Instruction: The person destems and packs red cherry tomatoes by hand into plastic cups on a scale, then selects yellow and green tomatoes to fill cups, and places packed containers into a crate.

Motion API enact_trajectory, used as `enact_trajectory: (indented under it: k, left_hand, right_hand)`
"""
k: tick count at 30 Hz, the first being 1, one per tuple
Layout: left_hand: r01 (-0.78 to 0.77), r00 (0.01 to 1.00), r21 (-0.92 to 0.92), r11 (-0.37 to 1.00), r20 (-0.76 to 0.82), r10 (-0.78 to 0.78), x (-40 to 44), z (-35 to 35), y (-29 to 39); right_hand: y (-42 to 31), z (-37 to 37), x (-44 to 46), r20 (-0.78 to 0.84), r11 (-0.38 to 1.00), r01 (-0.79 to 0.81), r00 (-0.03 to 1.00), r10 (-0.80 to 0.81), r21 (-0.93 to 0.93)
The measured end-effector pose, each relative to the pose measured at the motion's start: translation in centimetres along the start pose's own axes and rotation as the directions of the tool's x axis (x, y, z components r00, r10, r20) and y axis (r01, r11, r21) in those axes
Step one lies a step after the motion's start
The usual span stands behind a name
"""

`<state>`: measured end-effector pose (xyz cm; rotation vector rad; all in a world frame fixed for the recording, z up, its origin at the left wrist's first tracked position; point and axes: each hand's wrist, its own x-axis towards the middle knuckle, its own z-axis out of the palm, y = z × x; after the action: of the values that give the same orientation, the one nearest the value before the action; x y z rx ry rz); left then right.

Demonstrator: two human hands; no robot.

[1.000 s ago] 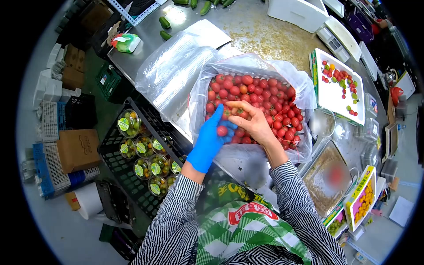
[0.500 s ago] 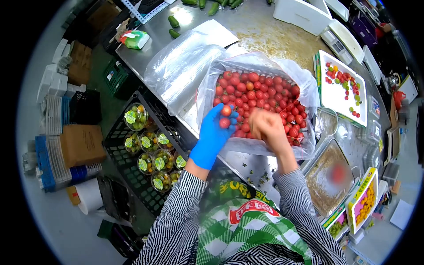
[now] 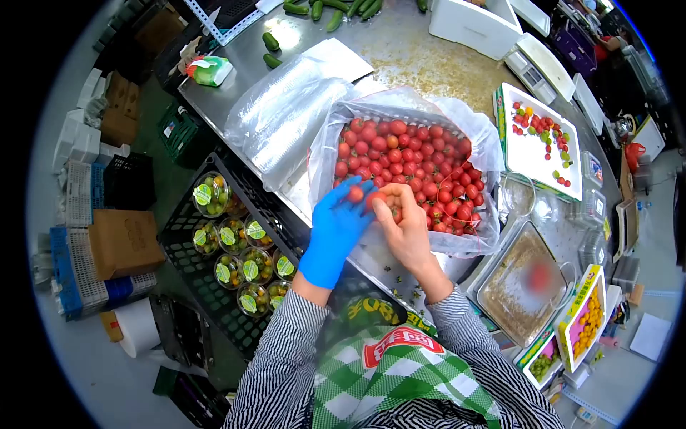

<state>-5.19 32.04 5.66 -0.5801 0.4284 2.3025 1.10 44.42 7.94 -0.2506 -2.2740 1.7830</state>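
A white box lined with a clear plastic bag (image 3: 321,154) is filled with red cherry tomatoes (image 3: 418,161), some joined by thin stems. At its near left edge, my left hand (image 3: 334,227), in a blue glove, is palm up with its fingers curled around a cherry tomato (image 3: 355,194). My bare right hand (image 3: 409,232) is beside it, pinching another cherry tomato (image 3: 374,200) between thumb and fingers, close to the gloved fingertips. Whether more tomatoes lie in the glove is hidden.
Left of the table, a black crate (image 3: 187,250) holds several labelled tubs (image 3: 250,270). A plastic bag roll (image 3: 286,118) lies behind the box. To the right are a white tray of mixed tomatoes (image 3: 525,154), a scale (image 3: 523,282) and yellow tomatoes (image 3: 587,325). Cucumbers (image 3: 334,20) lie at the back.
My right hand has come left from above the tomatoes to my left hand, and a cherry tomato now shows in its pinch. The whole view has shifted slightly.
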Motion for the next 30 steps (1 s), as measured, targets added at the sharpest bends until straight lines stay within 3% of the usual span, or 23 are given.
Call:
enact_trajectory:
  k: [2,3,5,6,7,9,11,14,17,21,22,25,26,29,30]
  left_hand:
    - [0.062,0.998,0.005,0.998,0.022,-0.062,0.3,-1.3,0.2]
    - [0.005,1.0,0.063,0.998,-0.02,-0.004,0.2,-0.9,-0.4]
    - [-0.101,0.988,0.193,0.976,-0.094,0.121,-0.4,0.5,-1.4]
    - [0.007,0.993,0.004,1.0,0.122,-0.007,0.4,-0.2,-0.7]
    - [0.136,0.975,-0.151,0.979,0.196,-0.105,1.1,-0.6,-0.3]
    - [0.063,0.99,0.02,0.998,-0.126,-0.06,0.2,0.5,-0.2]
    - [0.081,0.995,-0.068,0.994,-0.05,-0.085,0.8,0.0,-0.1]
    - [0.068,0.997,-0.102,0.992,-0.028,-0.071,1.5,-0.1,-0.1]
    - [0.025,0.998,-0.04,0.999,-0.049,-0.027,2.1,-0.4,-0.3]
    - [-0.006,0.999,0.087,0.996,-0.045,0.01,2.7,0.1,-0.4]
    - [0.0,0.999,0.109,0.994,-0.054,0.006,2.8,0.4,-0.4]
    - [0.048,0.998,0.105,0.993,0.04,-0.053,3.7,-1.2,-0.4]
    - [0.047,0.998,0.082,0.996,0.033,-0.05,4.0,-1.7,-0.7]
    - [0.072,0.994,0.128,0.989,0.076,-0.082,3.8,-1.7,-0.4]
    - [0.028,0.996,0.149,0.988,0.083,-0.041,3.3,-1.0,-0.5]
  right_hand:
    - [0.3,1.0,0.0,-0.135,0.976,0.168,0.973,-0.187,-0.141]
    - [-0.7,0.7,0.6,0.024,0.871,0.334,0.937,-0.35,-0.359]
    - [-1.8,1.1,1.0,0.175,0.746,0.448,0.891,-0.42,-0.493]
    - [-1.6,1.0,1.3,0.142,0.773,0.448,0.89,-0.433,-0.449]
    - [-1.0,0.7,1.9,0.111,0.797,0.45,0.889,-0.445,-0.403]
    - [1.5,-0.6,4.5,0.013,0.838,0.441,0.887,-0.462,-0.322]
    - [1.9,-1.1,7.2,-0.004,0.94,0.21,0.976,-0.219,-0.269]
    - [6.3,0.0,10.8,0.1,0.81,0.256,0.965,-0.241,-0.528]
    - [6.3,0.1,11.9,0.166,0.697,0.278,0.96,-0.226,-0.661]
    - [6.7,-1.1,11.5,0.095,0.879,0.214,0.977,-0.192,-0.425]
    - [5.0,-1.5,10.9,0.109,0.947,0.033,0.994,0.002,-0.318]
    - [3.5,-2.4,8.9,0.371,0.988,-0.105,0.918,0.141,-0.117]
    - [3.8,-2.3,8.2,0.407,0.979,0.17,0.907,-0.111,-0.11]
    - [4.4,-2.7,9.6,0.393,0.992,0.079,0.919,-0.036,-0.094]
    - [3.8,-2.4,10.4,0.266,0.958,0.167,0.958,-0.102,-0.233]
